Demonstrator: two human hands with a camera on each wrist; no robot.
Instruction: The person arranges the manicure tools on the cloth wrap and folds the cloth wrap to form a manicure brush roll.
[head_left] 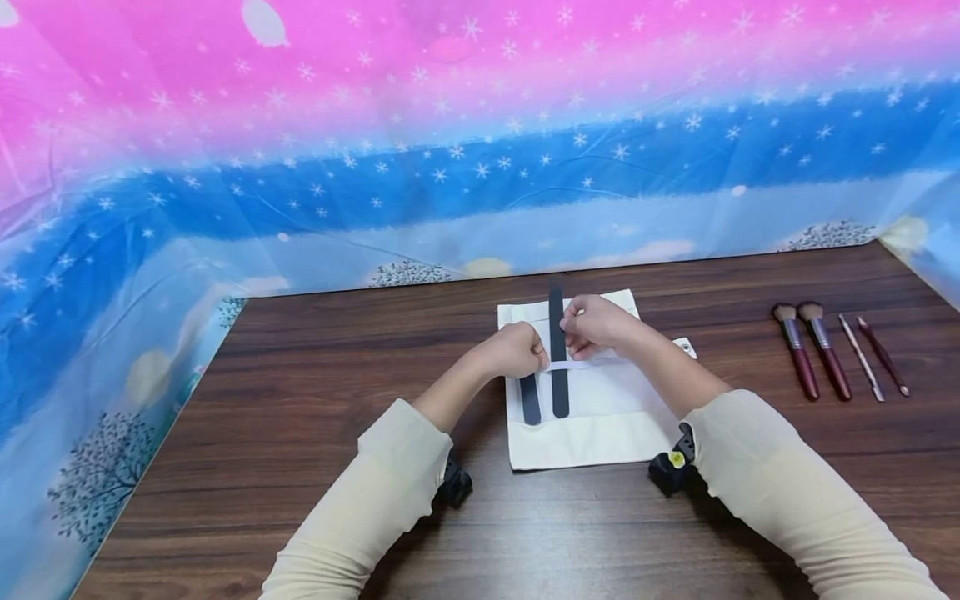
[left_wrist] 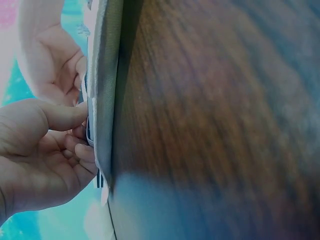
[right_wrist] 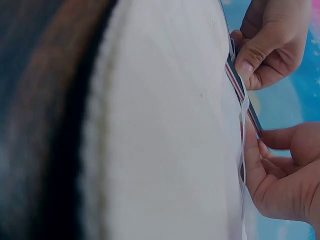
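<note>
Black file (head_left: 560, 396) pinched in my right grip (head_left: 596, 325); left grip (head_left: 517, 350) pinches white strap (head_left: 579, 364); early strap release could skew file.

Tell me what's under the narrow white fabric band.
One long, flat black file passes beneath the band; the left hand covers where a second flat black file might cross.

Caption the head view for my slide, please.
Left hand at a white strap, right hand holding a dark nail file over white cloth, two brushes farther right.
</note>
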